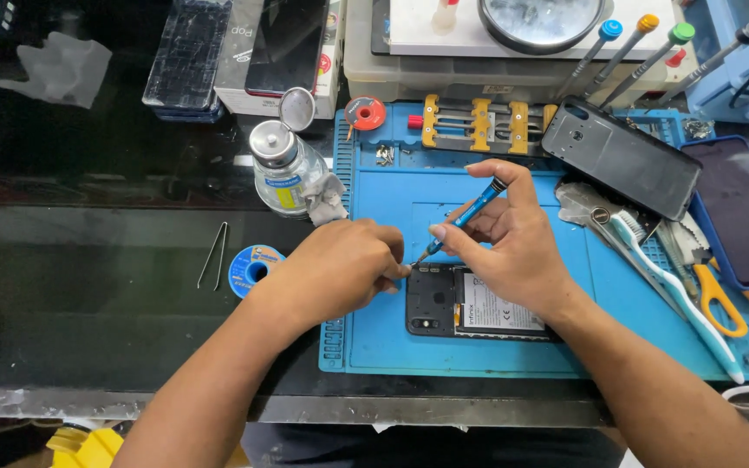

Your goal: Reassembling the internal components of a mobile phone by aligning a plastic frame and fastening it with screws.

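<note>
An opened phone point(444, 303) lies back-up on the blue work mat point(478, 347), its black inner frame and battery showing. My right hand point(513, 238) grips a blue screwdriver point(465, 214) whose tip meets the phone's upper left corner. My left hand point(344, 269) is curled with its fingertips pinched at that same corner, beside the screwdriver tip; anything tiny between the fingers is hidden.
A grey phone back cover point(621, 156) and a dark phone point(743, 208) lie at the right with a toothbrush point(669, 277) and yellow scissors point(721, 303). A glass dispenser bottle point(283, 169), solder spool point(251, 267) and tweezers point(214, 256) sit left of the mat. Several screwdrivers point(626, 52) stand at the back.
</note>
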